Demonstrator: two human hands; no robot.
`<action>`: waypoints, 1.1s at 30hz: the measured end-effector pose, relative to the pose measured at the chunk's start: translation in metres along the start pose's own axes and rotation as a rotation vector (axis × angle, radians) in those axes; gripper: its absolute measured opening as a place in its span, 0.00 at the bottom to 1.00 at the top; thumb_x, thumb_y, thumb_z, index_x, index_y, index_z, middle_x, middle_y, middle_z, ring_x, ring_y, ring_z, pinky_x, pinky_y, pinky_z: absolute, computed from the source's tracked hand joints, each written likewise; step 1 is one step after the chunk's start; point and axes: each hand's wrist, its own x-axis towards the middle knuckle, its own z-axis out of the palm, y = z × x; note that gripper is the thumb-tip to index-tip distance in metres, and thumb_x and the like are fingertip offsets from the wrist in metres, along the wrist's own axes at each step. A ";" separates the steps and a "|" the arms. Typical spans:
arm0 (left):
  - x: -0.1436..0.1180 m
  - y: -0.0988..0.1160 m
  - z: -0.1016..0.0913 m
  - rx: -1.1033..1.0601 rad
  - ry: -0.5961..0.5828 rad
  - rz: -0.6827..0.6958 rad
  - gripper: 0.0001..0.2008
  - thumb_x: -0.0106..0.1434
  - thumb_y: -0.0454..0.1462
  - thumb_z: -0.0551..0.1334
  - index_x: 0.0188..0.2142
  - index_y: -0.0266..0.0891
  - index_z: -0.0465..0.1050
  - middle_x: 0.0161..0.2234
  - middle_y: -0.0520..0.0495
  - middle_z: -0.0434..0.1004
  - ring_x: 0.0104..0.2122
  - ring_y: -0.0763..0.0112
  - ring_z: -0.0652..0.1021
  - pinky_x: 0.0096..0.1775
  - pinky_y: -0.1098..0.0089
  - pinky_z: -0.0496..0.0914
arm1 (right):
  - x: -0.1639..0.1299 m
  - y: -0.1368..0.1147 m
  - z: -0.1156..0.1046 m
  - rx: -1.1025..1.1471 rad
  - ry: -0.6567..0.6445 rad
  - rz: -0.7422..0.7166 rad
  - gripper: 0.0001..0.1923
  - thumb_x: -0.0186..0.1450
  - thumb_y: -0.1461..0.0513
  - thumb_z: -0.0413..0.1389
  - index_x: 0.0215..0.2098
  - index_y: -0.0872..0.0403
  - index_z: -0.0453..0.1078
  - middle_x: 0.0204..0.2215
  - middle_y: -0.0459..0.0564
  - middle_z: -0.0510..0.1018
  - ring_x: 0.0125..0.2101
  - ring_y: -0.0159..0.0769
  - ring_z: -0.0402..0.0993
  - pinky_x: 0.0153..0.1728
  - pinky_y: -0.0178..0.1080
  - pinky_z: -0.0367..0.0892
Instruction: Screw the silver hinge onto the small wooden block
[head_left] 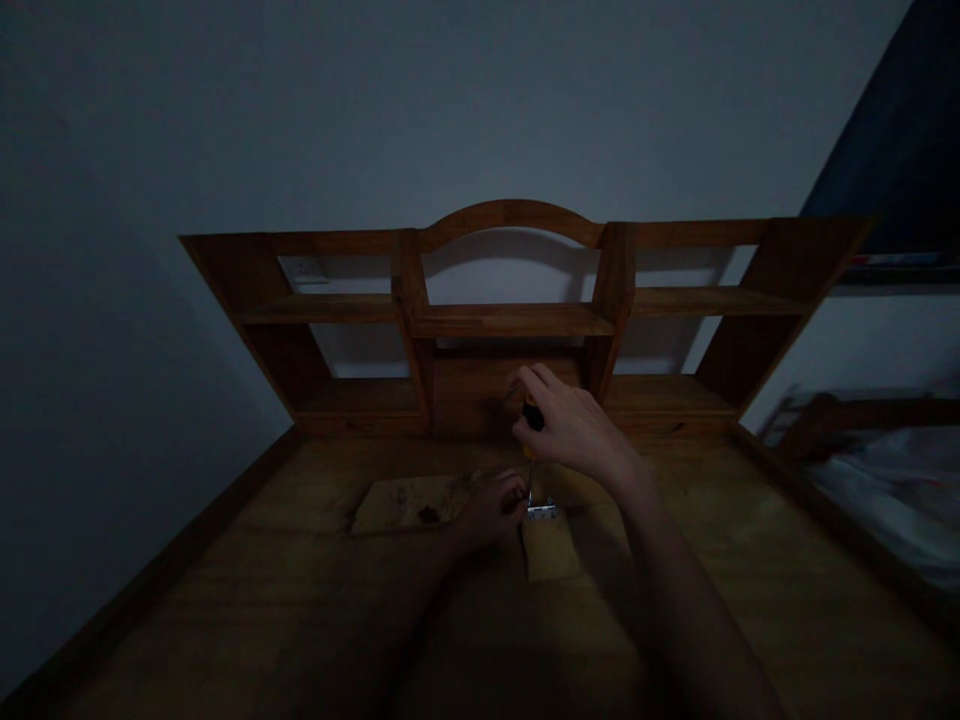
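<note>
My right hand [571, 422] grips the dark handle of a screwdriver [532, 440] held upright, its thin shaft pointing down at a small metal hinge [541, 511]. The hinge lies at the far end of a small light wooden piece [551, 550] on the desk. My left hand [491, 508] rests just left of the hinge, fingers curled near the screwdriver tip and touching a flat wooden board [401, 503]. The scene is dim, so the tip and any screw are hard to make out.
A wooden desk [300, 620] carries a shelf hutch [510, 320] with an arched top against a pale wall. A raised rim runs along the desk's left and right sides. A bed with pale bedding [892, 480] stands to the right.
</note>
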 end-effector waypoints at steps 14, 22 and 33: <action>0.000 -0.004 0.001 0.001 0.012 0.029 0.03 0.62 0.31 0.57 0.34 0.40 0.66 0.35 0.49 0.70 0.37 0.69 0.73 0.42 0.69 0.67 | 0.000 0.011 -0.001 -0.008 0.003 0.012 0.13 0.69 0.55 0.52 0.50 0.50 0.63 0.47 0.52 0.75 0.43 0.44 0.74 0.42 0.41 0.64; 0.000 -0.010 0.003 -0.018 0.006 0.020 0.02 0.62 0.32 0.58 0.34 0.40 0.67 0.36 0.50 0.71 0.37 0.69 0.73 0.41 0.70 0.67 | -0.002 0.008 -0.006 0.052 -0.010 -0.005 0.19 0.62 0.62 0.53 0.52 0.50 0.62 0.50 0.51 0.72 0.45 0.44 0.73 0.45 0.43 0.65; 0.000 -0.009 0.003 -0.016 -0.001 0.029 0.03 0.62 0.31 0.58 0.34 0.40 0.67 0.36 0.50 0.70 0.37 0.69 0.73 0.42 0.70 0.66 | 0.000 0.014 -0.002 0.064 -0.018 0.006 0.14 0.67 0.59 0.52 0.51 0.49 0.63 0.48 0.52 0.76 0.46 0.45 0.74 0.46 0.44 0.66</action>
